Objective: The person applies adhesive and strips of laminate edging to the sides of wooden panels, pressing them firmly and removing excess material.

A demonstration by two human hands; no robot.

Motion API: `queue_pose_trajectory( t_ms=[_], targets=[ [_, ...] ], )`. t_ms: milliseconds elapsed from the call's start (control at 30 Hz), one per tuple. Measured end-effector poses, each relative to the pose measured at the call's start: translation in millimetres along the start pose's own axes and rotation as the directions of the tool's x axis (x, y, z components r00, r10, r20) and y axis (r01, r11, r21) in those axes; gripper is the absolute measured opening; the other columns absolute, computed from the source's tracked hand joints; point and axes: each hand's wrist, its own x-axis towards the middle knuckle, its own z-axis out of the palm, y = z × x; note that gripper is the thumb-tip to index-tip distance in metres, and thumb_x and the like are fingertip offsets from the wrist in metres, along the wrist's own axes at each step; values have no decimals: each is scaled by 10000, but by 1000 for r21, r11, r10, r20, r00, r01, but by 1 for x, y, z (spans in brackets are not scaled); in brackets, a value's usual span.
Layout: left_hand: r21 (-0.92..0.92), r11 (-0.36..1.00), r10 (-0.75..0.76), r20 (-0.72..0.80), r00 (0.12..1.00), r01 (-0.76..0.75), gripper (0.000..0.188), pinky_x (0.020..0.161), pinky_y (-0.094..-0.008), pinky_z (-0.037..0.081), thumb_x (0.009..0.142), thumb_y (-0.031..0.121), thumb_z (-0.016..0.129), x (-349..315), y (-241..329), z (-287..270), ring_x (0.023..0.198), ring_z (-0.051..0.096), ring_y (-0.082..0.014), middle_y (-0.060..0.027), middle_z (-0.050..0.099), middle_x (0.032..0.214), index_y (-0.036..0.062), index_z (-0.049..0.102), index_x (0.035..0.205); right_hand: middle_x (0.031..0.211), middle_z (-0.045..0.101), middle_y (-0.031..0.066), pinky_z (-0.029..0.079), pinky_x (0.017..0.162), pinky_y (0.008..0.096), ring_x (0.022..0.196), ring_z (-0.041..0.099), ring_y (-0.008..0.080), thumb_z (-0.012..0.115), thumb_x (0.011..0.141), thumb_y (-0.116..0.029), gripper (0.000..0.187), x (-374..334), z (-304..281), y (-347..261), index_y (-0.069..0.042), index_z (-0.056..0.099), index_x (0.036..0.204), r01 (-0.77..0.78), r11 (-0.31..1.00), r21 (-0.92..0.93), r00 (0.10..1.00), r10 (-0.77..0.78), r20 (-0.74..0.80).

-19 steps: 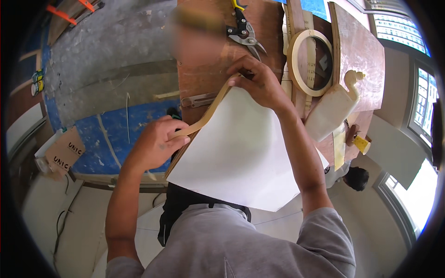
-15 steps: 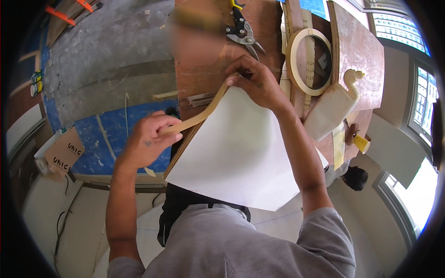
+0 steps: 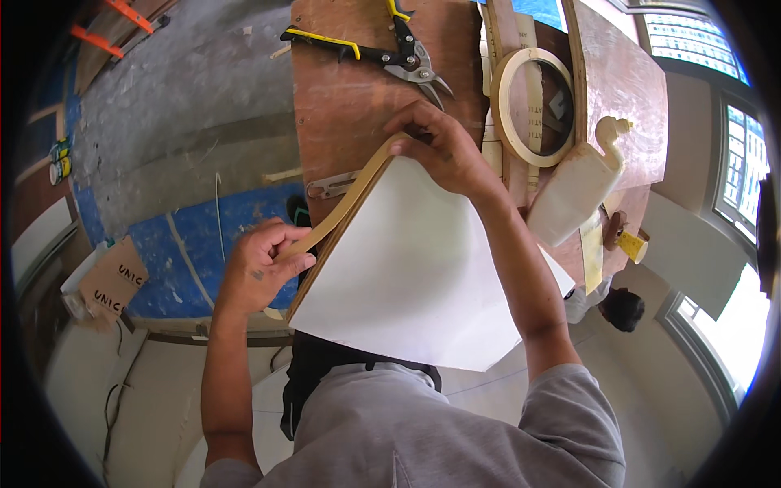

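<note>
A white-faced board [image 3: 407, 276] with a brown raw edge leans in front of my body, one corner pointing away from me. Along its left edge runs a thin tan strip of edge banding [image 3: 346, 203]. My left hand [image 3: 264, 262] pinches the strip's lower end between thumb and fingers, close beside the edge. At the far corner my right hand [image 3: 434, 148] grips the strip's upper end against the board. Between the hands the strip bows slightly away from the edge.
Yellow-and-black tin snips [image 3: 411, 63] lie on the brown wooden worktop [image 3: 325, 106] beyond the board. To the right are a roll of banding [image 3: 502, 106] and a white plastic bottle [image 3: 573, 195]. A yellow sponge [image 3: 632, 246] lies farther right, near another person [image 3: 622, 309].
My left hand has moved slightly down and right, bringing the strip nearer the board's edge. The right hand keeps its hold at the corner. A blurred patch over the snips is gone.
</note>
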Motion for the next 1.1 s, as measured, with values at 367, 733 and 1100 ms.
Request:
queue_pose_trajectory(
  t_ms=[367, 733, 1100],
  targets=[
    [-181, 983, 29, -64, 998, -40, 415, 634, -252, 385, 789, -9, 865, -7, -22, 2, 722, 431, -82, 31, 452, 829, -33, 735, 1183, 1053, 677, 99, 562, 838, 365, 980, 701, 247, 755, 939, -82, 216, 2, 2, -11, -18, 699, 1138, 162, 985, -60, 984, -166, -60],
    [-3, 1000, 5, -58, 998, -5, 436, 621, -271, 389, 748, -19, 891, -11, -7, 4, 704, 442, -99, 16, 469, 818, -33, 746, 1158, 1020, 742, 116, 595, 850, 376, 914, 758, 262, 757, 914, -44, 291, -2, 5, -11, -14, 684, 1195, 106, 993, -48, 993, -108, -46],
    [-17, 1000, 18, -53, 998, -19, 482, 618, -274, 372, 745, 62, 930, -5, -15, 10, 702, 404, -103, 19, 436, 796, -19, 746, 1183, 1064, 726, 98, 578, 870, 402, 1022, 714, 291, 775, 905, -63, 313, -1, 2, -5, -27, 676, 1200, 137, 991, 8, 990, -136, -29]
  ],
)
